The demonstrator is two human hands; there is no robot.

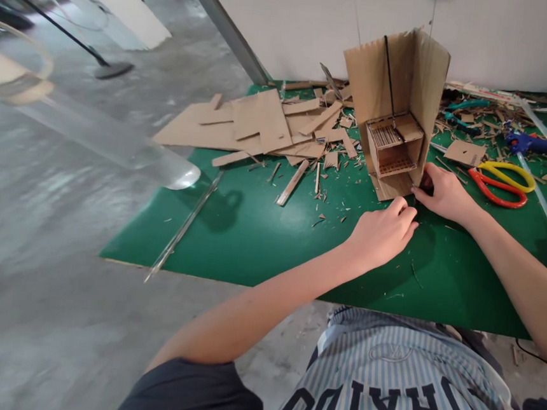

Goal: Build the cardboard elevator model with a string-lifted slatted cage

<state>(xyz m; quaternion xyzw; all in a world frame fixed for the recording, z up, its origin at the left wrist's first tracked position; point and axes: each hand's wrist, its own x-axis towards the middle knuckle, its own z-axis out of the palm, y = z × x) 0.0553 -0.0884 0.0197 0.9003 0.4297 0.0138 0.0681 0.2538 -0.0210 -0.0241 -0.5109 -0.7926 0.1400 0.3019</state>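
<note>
A cardboard model (393, 81) stands upright on the green table, with two tall walls, a base and a small box inside. The box (396, 145) has a slatted top, and a black cord (390, 81) runs down to it from the upper edge of a wall. My right hand (444, 193) is closed at the lower front corner of the right wall, thumb and fingers at the cardboard edge. Just in front of the base, my left hand (382, 232) is closed with its fingers curled; whatever they pinch, if anything, is hidden.
Cardboard offcuts (261, 124) and scraps cover the table's back left. On the right lie scissors (500, 183) with red and yellow handles, a blue glue gun (537, 145) with a cable, and teal-handled pliers (466, 113). A clear rod (185, 226) lies near the left edge.
</note>
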